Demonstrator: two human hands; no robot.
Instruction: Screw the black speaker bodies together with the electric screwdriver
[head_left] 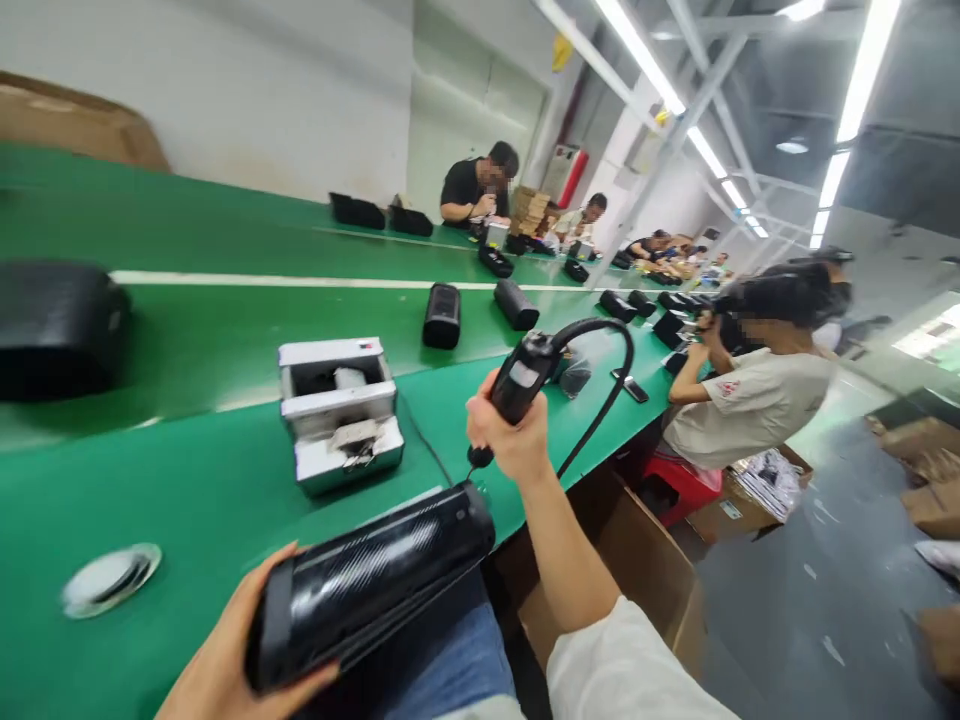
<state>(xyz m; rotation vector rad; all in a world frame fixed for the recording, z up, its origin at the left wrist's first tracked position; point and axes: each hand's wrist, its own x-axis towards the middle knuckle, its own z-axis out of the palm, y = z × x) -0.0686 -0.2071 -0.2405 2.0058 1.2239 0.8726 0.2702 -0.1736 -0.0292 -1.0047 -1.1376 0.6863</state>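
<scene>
My left hand (232, 650) is wrapped round the near end of a glossy black cylindrical case (382, 570), which lies tilted over my lap at the bench edge. Closed round a black handheld power tool (523, 378), my right hand (510, 430) is above the far end of the case. A thick black cable (626, 370) loops from the tool's top down past the bench edge. The tool's lower tip is close to the case's far end; whether they touch I cannot tell.
On the green bench (225, 530) stand a white box with small parts (345, 425) and a round white dish (112, 578). Black cases (442, 315) line the belt behind. A seated person (757, 400) works at the right, near cardboard boxes (637, 560). A phone (630, 385) lies near them.
</scene>
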